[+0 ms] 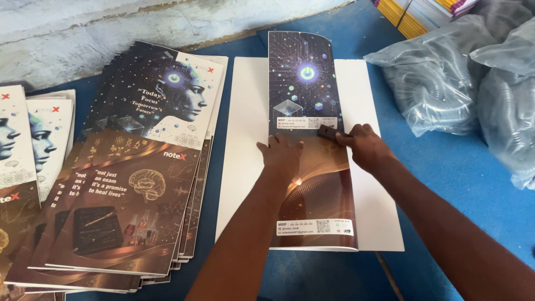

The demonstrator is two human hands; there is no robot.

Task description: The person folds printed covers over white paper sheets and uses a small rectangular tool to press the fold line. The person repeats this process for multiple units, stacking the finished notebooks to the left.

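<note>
— What is covered on the folded cover sheet (312, 139)?
— Its middle is hidden by the left hand (281, 156) and right hand (365, 147); the small dark thing (327, 132) under the right fingers cannot be identified

— And what is cut off at the edges?
— The far-left stack of covers (22, 167) is cropped, as are the plastic bags (473, 72) and the coloured stack (423, 11) at the top right

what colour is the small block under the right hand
Dark, near black: the small block pressed by the right hand on the folded printed cover, head view.
</note>
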